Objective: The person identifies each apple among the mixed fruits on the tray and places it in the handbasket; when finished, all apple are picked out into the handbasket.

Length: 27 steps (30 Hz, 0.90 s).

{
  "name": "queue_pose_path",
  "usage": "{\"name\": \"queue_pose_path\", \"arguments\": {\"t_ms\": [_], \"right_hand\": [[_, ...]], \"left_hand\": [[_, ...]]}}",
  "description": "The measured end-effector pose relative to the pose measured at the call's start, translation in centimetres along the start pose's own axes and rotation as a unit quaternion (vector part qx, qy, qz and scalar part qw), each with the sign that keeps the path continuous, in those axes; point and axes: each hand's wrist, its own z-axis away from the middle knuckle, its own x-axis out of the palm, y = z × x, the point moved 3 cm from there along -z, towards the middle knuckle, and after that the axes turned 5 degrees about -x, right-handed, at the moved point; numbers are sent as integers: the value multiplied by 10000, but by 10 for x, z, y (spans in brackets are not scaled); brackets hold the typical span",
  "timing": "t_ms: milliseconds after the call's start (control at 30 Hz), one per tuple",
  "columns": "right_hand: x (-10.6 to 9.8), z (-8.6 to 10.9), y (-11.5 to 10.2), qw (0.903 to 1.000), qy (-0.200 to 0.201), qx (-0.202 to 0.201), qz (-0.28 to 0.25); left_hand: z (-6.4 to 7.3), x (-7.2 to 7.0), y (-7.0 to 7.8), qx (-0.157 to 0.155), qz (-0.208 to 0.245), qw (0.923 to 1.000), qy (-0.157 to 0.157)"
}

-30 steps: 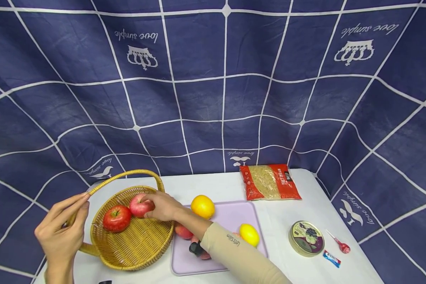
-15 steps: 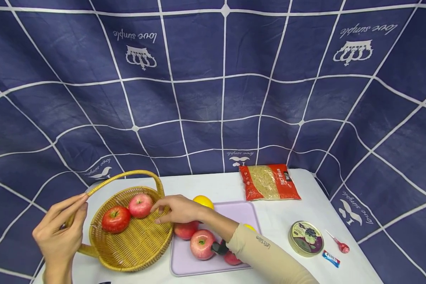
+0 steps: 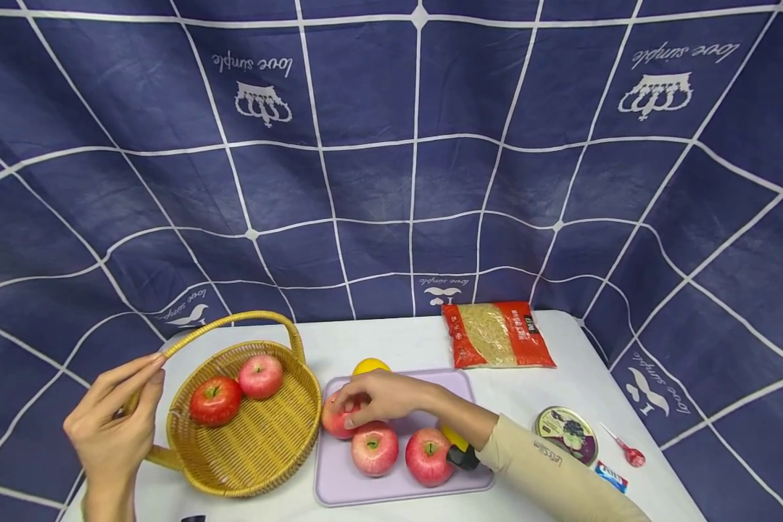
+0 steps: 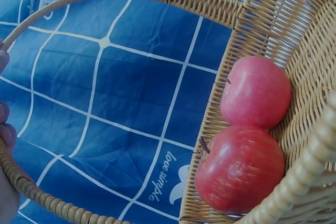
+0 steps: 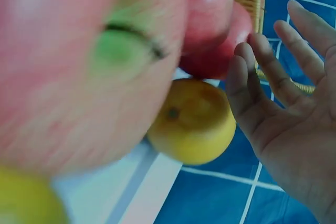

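Observation:
My left hand (image 3: 114,420) grips the arched handle (image 3: 222,324) of a round wicker basket (image 3: 248,464). In the left wrist view, only part of that hand shows at the edge. Side by side in the basket lie a dark red apple (image 3: 215,401) and a pinker apple (image 3: 261,376). My right hand (image 3: 388,395) is over a lilac tray (image 3: 339,487), its fingers spread at an apple (image 3: 336,418) on the tray's left side. The right wrist view shows the relaxed fingers (image 5: 273,72) right beside a red apple (image 5: 220,51); contact is unclear.
Two more apples sit on the tray, one in the middle (image 3: 375,449) and one further right (image 3: 428,457). An orange (image 3: 370,365) and a partly hidden lemon (image 3: 453,435) are there too. Rightward lie a red bag (image 3: 496,335), a round tin (image 3: 568,433), a lollipop (image 3: 631,455) and a small packet (image 3: 610,476).
My right hand has let go of the pinker apple in the basket and moved right, over the tray to another apple. My left hand stays on the handle.

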Motion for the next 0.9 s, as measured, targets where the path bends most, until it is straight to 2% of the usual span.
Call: {"name": "queue_pose_path", "arguments": {"t_ms": [367,633,767,900], "right_hand": [[-12,55,13,9992,-145,236,-284],[-20,95,21,9954,-595,640,-390],[-17,108,22,9917,-863,840,-457],[-14,115,22,9912,-908,856,-442]], "left_hand": [[-1,1,-1,12,-26,10000,-29],[0,0,-1,64,-48,10000,-30],[0,-2,0,58,-71,10000,-20],[1,-1,0,40,-32,10000,-28]]}}
